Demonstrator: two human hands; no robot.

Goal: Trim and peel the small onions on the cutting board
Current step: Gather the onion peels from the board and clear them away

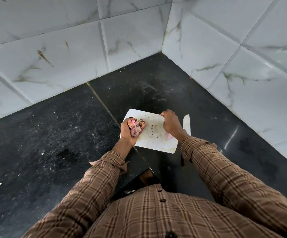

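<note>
A: Left hand (128,133)?
B: Palm up at the left edge of the cutting board (153,134), fingers curled round a wad of onion peels (135,127), pink and papery brown. Firm grip, peels bulging out between thumb and fingers.
A: Right hand (171,123)?
B: Over the board's far right corner, fingers (163,114) curled in with the tips pinched together near the top edge. Could be a tiny scrap between them, too small to tell.
A: Onions?
B: Can't pick out a whole one. One pale pink bit (168,135) on the board, just under the right wrist, partly hidden. Peeled onion or more skin, can't tell. Rest of the board has dark crumbs (153,128) scattered mid-surface.
A: Knife?
B: Knife (187,124) lies flat on the table (53,134) just right of the board, blade pointing away from the person, handle end hidden behind the right sleeve (208,160). Neither hand touches it.
A: Surroundings?
B: Black stone table in a corner of white marbled wall tiles (70,48). Brown plaid shirt.
</note>
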